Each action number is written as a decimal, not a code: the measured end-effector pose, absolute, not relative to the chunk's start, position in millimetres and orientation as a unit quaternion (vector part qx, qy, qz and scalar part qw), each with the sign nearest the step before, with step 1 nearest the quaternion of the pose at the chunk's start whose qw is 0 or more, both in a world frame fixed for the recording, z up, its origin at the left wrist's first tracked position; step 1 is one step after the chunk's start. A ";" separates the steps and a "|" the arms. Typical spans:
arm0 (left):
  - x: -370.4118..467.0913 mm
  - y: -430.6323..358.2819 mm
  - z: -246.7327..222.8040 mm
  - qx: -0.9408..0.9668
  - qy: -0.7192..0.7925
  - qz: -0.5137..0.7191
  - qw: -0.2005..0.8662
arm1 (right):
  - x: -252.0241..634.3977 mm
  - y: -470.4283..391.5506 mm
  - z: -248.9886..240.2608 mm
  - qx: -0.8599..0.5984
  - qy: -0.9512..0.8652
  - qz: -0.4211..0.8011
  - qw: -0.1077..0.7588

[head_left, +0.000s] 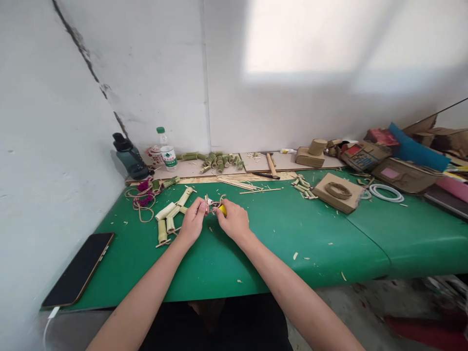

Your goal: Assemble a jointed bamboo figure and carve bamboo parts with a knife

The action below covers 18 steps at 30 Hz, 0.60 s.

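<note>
Both hands meet above the green tabletop point(270, 263). My right hand point(234, 220) is closed around a yellow-handled tool point(223, 209) with a dark metal front; its exact kind is unclear. Pinched in my left hand point(194, 219) is a small pale piece point(209, 201), too small to name, touching or almost touching the tool's tip. A bit of twine point(222, 197) curls up beside the fingers. Just left of my left hand lie cut bamboo tubes point(165, 210) joined in a figure-like shape, with thin sticks poking out.
Purple yarn and twine point(145, 195) lie at the left, near a phone point(82, 268), a dark bottle point(130, 158) and a water bottle point(168, 156). Behind are bamboo pieces point(219, 161), thin sticks point(239, 184) and a hammer point(271, 165). Cardboard pieces point(338, 192) sit right.
</note>
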<state>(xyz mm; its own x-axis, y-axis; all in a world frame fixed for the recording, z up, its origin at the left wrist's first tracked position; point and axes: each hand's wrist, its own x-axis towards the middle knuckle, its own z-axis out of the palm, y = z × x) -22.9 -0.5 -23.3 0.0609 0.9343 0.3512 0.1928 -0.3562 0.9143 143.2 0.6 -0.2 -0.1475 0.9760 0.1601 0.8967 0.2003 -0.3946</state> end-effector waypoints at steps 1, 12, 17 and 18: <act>-23.1 -0.9 -22.7 0.638 0.452 0.519 0.346 | 142.9 0.8 0.6 -0.625 -0.752 0.100 0.185; -21.0 2.7 -13.4 0.737 0.534 0.387 0.152 | 140.9 3.5 5.4 -0.645 -0.751 0.074 0.119; -23.6 7.4 -21.4 0.732 0.527 0.395 0.174 | 142.0 4.3 5.7 -0.640 -0.756 0.088 0.106; -24.2 8.4 -22.4 0.728 0.525 0.400 0.187 | 142.2 4.6 5.7 -0.639 -0.756 0.088 0.108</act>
